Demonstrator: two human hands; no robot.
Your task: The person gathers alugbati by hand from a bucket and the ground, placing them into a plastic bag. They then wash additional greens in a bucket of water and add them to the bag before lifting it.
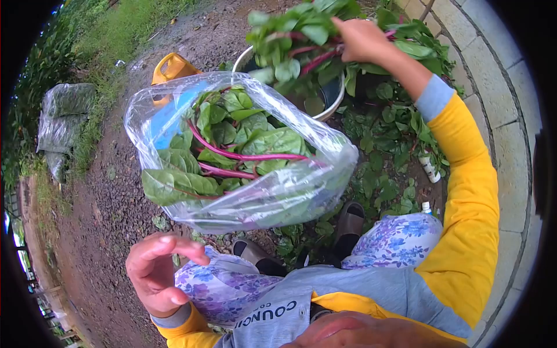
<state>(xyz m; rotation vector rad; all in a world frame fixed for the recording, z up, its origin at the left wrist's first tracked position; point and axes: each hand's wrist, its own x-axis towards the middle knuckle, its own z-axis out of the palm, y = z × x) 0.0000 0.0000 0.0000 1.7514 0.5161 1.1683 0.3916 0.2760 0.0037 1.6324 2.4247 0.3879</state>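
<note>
My right hand (pixel 362 40) is closed around a bunch of Malabar spinach (pixel 316 37), green leaves on purple-red stems, held over a white-rimmed bucket (pixel 333 110). The leaves hide much of the bucket, and some water shows inside. Near my knee, my left hand (pixel 165 269) is raised with fingers curved and apart, holding nothing. In front of my legs stands a clear plastic bag (pixel 261 217), its mouth wide, with cut spinach stems and leaves (pixel 246 142) inside. Neither hand touches the bag.
More leafy stems (pixel 383 130) lie on the ground at the right, beside a paved edge (pixel 493 87). A small white bottle (pixel 429 168) lies among them. Behind the bag sits a yellow plastic container (pixel 174 68). A plastic-wrapped bundle (pixel 67 119) rests on the grass at far left.
</note>
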